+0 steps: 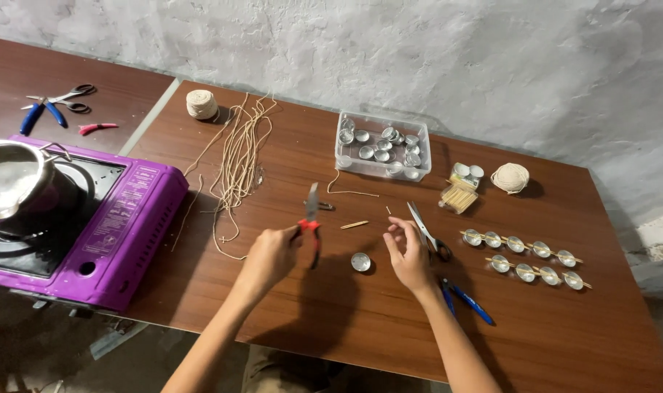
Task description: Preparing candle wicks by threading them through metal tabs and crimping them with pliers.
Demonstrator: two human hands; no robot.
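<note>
Sitting at nine o'clock, a purple camp stove [120, 218] carries a steel pot [11, 178]; blue pliers and scissors [54, 105] lie at ten o'clock on the neighbouring table. A ball of twine [202, 104] and loose cut strings [240, 156] spread toward eleven o'clock on the brown table [346, 320]. The left hand [269, 256] is closed in a fist round the red-handled pliers [312, 218], nose pointing to twelve o'clock. Just right of it, a small metal cup [360, 262] stands on the table between both hands. The right hand [406, 251] has its fingers curled, thumb and forefinger pressed together; whether they pinch anything is too small to tell. Scissors [427, 231] lie just beside it. A clear tub of metal cups [382, 145] sits at twelve o'clock, two rows of cups on sticks [524, 258] at three o'clock.
</note>
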